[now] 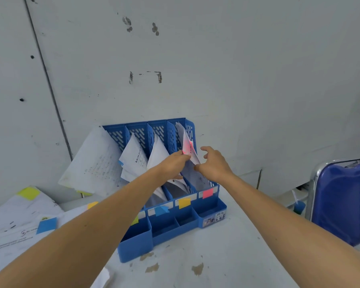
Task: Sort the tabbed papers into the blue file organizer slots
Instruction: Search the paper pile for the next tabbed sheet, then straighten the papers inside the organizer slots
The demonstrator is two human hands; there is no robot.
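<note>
Blue organizer (211,207) part-filled; your left hand (173,165) pinches pink-tabbed paper (187,145) in right-end slot, right hand (215,165) loose; pile (19,215) at bench's left edge remains.

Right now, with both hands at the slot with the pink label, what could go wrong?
First, the left hand pinches the sheet with the pink mark while the right hand touches its edge; pushing it down against papers already in that slot could crease it. Second, the large sheet in the leftmost slot leans far out over the side of the blue organizer; a bump might tip it out.
</note>
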